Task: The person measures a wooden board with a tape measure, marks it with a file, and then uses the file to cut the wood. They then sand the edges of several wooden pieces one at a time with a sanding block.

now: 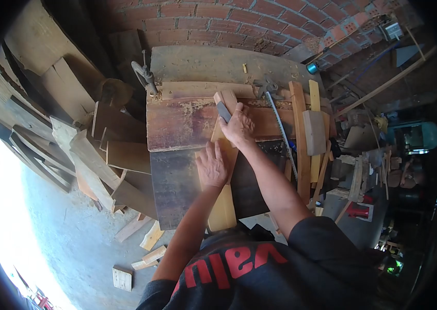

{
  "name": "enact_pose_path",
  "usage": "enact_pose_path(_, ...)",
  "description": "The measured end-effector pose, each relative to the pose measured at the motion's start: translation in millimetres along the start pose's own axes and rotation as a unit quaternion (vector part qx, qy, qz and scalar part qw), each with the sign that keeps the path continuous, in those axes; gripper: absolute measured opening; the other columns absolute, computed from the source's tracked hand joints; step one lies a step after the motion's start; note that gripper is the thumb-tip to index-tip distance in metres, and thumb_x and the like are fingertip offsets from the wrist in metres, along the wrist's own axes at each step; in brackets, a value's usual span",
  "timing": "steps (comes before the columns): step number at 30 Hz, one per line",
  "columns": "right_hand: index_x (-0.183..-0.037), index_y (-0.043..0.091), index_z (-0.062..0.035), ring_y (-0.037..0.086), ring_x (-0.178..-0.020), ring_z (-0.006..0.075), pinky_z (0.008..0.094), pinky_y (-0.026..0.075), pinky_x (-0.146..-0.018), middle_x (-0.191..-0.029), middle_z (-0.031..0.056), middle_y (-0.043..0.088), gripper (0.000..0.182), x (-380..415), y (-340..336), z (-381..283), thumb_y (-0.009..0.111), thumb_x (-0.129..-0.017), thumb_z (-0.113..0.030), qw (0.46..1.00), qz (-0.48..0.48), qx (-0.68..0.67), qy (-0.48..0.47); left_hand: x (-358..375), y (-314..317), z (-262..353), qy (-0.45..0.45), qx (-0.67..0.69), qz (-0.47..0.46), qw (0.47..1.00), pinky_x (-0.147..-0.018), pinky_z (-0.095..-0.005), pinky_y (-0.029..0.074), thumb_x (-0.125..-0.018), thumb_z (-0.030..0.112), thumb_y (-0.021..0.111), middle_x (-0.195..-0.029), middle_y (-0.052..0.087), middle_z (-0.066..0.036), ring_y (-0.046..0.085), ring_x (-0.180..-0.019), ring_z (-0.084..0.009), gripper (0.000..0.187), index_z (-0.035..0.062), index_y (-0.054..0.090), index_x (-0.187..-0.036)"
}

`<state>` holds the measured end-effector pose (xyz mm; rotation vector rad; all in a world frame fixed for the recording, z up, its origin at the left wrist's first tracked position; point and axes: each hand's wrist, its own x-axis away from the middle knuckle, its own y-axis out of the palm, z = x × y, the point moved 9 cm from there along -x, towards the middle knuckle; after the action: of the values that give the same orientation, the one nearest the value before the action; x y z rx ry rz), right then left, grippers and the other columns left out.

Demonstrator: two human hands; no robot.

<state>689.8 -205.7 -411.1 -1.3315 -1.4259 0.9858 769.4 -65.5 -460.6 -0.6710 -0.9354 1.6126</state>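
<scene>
My right hand (240,126) is closed over a pale wood block with a dark grey strip (223,110) along its side, at the middle of the workbench. Its palm covers part of the block, so the underside does not show. Below it, my left hand (212,164) lies flat with fingers stretched out on a light wooden board (222,209). This board points towards my body and crosses another tan board (233,160) near my hands. Under both hands is the worn reddish-brown plank (177,121) on the bench.
A metal clamp (144,75) grips the bench's far left corner. To the right lie a handsaw (280,132), long wood strips (301,144) and a thick wood block (314,133). Curved offcuts (89,155) crowd the left side. Scraps (151,235) lie on the floor; a brick wall (218,23) stands behind.
</scene>
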Motion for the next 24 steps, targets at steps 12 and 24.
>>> enact_pose_path(12, -0.117, 0.041, -0.0015, 0.059, -0.11, 0.0417, 0.0515, 0.049, -0.091, -0.114, 0.0238, 0.057, 0.063, -66, 2, -6, 0.071, -0.08, -0.043, 0.998, -0.03, -0.039, 0.04, 4, -2, 0, 0.023, -0.036, 0.056, 0.998, -0.09, -0.0468, 0.038, -0.095, 0.031, 0.049, -0.134, 0.048, -0.012, 0.049, -0.112, -0.0324, 0.049, 0.0119, 0.044, -0.139)
enact_pose_path(24, -0.117, 0.042, -0.0022, 0.068, -0.096, 0.0392, 0.0493, 0.052, -0.085, -0.098, 0.0231, 0.069, 0.062, -84, 1, -9, 0.069, -0.081, -0.045, 1.0, 0.002, 0.013, 0.016, 1, 8, -3, 0.016, -0.047, 0.009, 0.999, -0.097, -0.0493, 0.036, -0.087, 0.031, 0.056, -0.141, 0.044, -0.015, 0.045, -0.122, -0.035, 0.061, 0.0105, 0.039, -0.142)
